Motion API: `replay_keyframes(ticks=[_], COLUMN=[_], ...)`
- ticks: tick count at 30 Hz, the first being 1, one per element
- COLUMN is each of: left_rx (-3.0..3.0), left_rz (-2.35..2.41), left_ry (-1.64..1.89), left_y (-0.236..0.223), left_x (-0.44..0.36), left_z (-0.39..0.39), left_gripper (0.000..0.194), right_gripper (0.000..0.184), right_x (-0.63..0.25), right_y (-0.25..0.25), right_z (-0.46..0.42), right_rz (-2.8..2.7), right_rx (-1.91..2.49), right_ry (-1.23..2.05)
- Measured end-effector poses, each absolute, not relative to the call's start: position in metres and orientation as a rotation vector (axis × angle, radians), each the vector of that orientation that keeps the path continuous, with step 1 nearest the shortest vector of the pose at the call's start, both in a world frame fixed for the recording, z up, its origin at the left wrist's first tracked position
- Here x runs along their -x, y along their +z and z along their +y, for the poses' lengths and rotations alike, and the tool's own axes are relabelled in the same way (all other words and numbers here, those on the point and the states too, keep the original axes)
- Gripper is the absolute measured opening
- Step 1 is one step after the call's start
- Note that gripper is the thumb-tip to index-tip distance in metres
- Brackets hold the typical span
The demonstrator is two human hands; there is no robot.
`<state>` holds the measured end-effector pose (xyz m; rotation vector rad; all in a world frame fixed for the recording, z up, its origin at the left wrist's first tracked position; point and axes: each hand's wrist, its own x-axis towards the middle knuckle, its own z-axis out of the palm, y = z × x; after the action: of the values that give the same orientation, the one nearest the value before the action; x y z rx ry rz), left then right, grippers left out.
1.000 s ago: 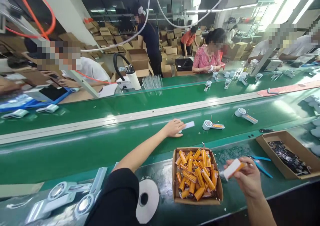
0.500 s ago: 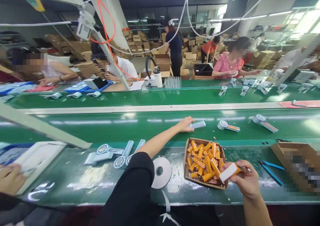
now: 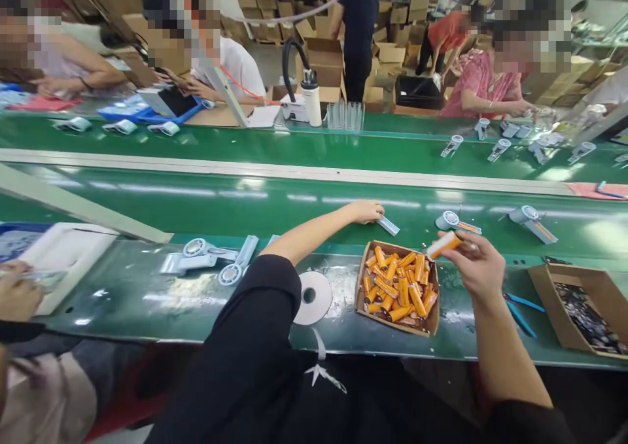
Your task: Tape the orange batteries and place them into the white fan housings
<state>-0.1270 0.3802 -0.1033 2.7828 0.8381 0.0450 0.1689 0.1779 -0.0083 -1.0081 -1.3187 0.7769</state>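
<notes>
Orange battery cell [image 3: 445, 244]: right of centre, pinched in right hand's [image 3: 478, 264] fingers, above the carton of cells [image 3: 398, 288]. Pale blue fan handle [image 3: 388, 225]: upper centre-right, gripped by left hand [image 3: 367, 212]. Changed since the earlier frame: cell raised, formerly low beside the carton.

The orange cylinder with a white face [image 3: 445, 244] is in the fingers of the right hand [image 3: 478, 264], tilted, its white end pointing to the left and down. The pale blue plastic handle, narrow and straight [image 3: 389, 225], is at the left hand [image 3: 367, 212], over the green belt [image 3: 275, 212], slanting down to the right; its upper end is hidden by the fingers.
</notes>
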Motion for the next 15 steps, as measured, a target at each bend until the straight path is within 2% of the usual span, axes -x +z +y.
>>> replay_keyframes(ticks=[3,7,12,15], left_rx=[-2.741,-2.643,-2.555,-2.507], left_rz=[0.883,0.960,1.079,1.151], left_ry=[0.019,-0.024,0.054,0.087], left_y=[-0.113,-0.111,-0.105,-0.104], left_x=[0.115,0.105,0.100,0.093], left_z=[0.386,0.398,0.400,0.393], left_gripper=[0.026,0.018,0.027,0.028], right_gripper=[0.044,0.047,0.052,0.048], right_x=[-0.156,-0.135,-0.120,-0.120], right_y=[-0.016,-0.031,-0.042,-0.046], right_z=[0.235,0.289,0.315,0.315], right_rz=[-1.489,-1.871,-2.285,-2.388], right_rx=[1.134,1.454,1.667,1.679], right_ry=[0.822,0.840,0.656,0.591])
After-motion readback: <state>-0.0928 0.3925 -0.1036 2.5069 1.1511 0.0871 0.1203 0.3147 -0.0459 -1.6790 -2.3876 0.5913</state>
